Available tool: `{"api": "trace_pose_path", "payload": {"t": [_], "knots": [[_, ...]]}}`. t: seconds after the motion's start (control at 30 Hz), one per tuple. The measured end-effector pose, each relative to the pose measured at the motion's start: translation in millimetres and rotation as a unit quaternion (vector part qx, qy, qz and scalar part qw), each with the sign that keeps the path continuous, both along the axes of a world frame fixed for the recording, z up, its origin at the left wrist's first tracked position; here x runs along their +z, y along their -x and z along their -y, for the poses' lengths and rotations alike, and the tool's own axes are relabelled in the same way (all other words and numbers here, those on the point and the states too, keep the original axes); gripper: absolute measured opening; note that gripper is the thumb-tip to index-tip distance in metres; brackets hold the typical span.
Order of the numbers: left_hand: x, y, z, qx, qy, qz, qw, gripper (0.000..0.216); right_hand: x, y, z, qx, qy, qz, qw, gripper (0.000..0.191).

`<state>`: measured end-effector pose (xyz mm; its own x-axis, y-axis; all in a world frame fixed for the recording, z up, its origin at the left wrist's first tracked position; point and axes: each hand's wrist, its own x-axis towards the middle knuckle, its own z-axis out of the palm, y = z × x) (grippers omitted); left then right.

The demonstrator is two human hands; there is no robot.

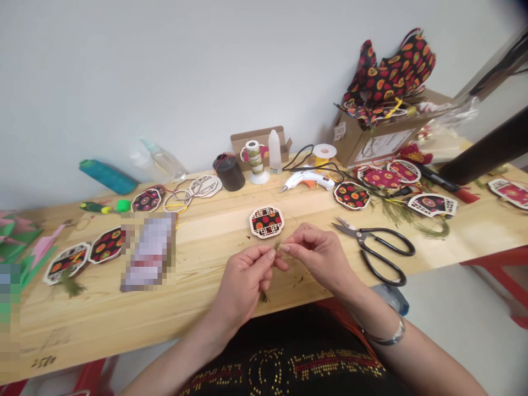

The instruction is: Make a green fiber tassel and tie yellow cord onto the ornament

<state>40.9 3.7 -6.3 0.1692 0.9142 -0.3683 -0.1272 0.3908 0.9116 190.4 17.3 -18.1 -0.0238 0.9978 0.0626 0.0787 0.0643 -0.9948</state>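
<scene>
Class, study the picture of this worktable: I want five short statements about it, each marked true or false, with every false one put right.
1. The left hand and the right hand both pinch at a green tuft. True.
2. The scissors lie to the left of both hands. False: the scissors lie to the right.
3. The glue gun is white with an orange part. True.
4. The teal spool stands upright. False: the teal spool lies on its side.
5. The patterned ornament just beyond the hands lies on the table. True.
</scene>
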Motion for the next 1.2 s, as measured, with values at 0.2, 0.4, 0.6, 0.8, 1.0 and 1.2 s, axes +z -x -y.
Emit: {"api": "trace_pose_path", "payload": {"t": [0.2,0.4,0.6,0.8,1.0,1.2], "knots": [[-4.3,3,2,-0.011,-0.001,-0.003,1.000,0.016,-0.9,1,-1,0.001,0.017,-0.005,1.000,0.010],[-5.2,2,1,0.002,-0.013,-0.004,1.000,0.017,-9.0,1,2,0.005,0.108,-0.113,0.988,0.025],[-8.2,2,2,-0.033,-0.044,-0.050,0.997,0.024,-16.1,0,5,0.095,0.247,-0.214,0.940,0.035],[-9.5,4,4,-0.073,-0.049,-0.078,0.993,0.026,-12.9,2,2,0.092,0.203,-0.237,0.946,0.015],[-4.1,2,2,-0.059,0.019,0.037,0.997,0.026,-7.1,3,1,0.111,0.141,-0.209,0.961,0.019],[-5.7,2,0,-0.076,0.077,0.118,0.987,0.018,-1.4,-1,-1,0.103,0.118,-0.144,0.977,0.017]]}}
